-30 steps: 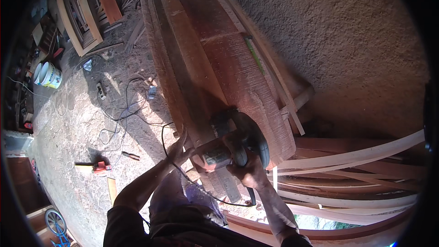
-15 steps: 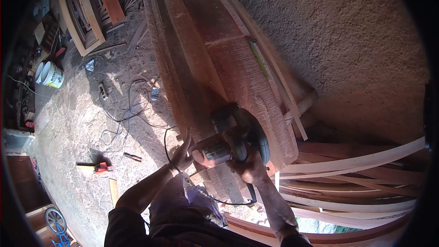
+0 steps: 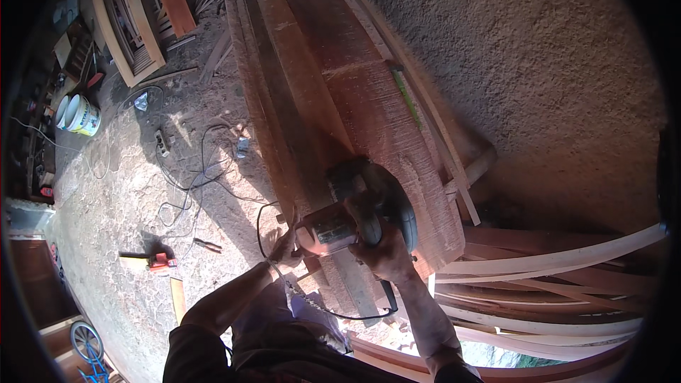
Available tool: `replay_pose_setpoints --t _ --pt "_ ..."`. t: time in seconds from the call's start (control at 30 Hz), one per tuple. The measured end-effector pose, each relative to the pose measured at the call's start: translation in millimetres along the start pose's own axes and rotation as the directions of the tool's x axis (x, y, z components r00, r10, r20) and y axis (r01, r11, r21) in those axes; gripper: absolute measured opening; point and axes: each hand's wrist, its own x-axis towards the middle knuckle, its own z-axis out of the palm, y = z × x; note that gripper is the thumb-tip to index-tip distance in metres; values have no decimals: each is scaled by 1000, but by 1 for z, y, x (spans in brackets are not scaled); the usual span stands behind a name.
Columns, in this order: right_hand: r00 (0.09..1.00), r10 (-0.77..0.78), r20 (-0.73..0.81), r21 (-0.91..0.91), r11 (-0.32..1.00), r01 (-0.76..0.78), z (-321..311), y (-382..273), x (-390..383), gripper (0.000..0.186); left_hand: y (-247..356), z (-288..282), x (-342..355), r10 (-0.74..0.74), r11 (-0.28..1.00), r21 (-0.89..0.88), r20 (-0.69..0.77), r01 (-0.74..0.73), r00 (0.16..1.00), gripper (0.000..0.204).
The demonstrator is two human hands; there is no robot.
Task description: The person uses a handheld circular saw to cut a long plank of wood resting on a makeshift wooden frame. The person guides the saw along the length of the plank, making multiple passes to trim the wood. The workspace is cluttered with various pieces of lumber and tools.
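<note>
A dark handheld circular saw with a cylindrical motor lies across long reddish-brown boards at the near end of the stack. My right hand is closed on its rear handle, just below the middle of the view. Left of the motor, my left hand holds the left edge of the boards, its fingertips partly shadowed. A black cord loops past my left wrist and under the saw. The blade is hidden from view.
At right stand a rough wall and curved wooden strips. On the floor at left lie tangled cables, pliers, a red tool and white buckets. Wooden frames are farther back; a blue bicycle shows lower left.
The saw and my right hand sit slightly higher in the picture. My left fingers have shifted a little along the board edge. The boards appear slightly farther right in the view.
</note>
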Motion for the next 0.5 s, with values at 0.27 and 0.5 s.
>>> replay_pose_setpoints --t 0.27,0.5 --pt "996 52 72 -52 997 -48 3 8 18 62 18 -4 -13 27 998 60 -112 -20 993 59" --pt "998 48 33 -26 999 -47 8 -2 26 54 -12 -104 -25 46 876 408 462 -258 886 41"
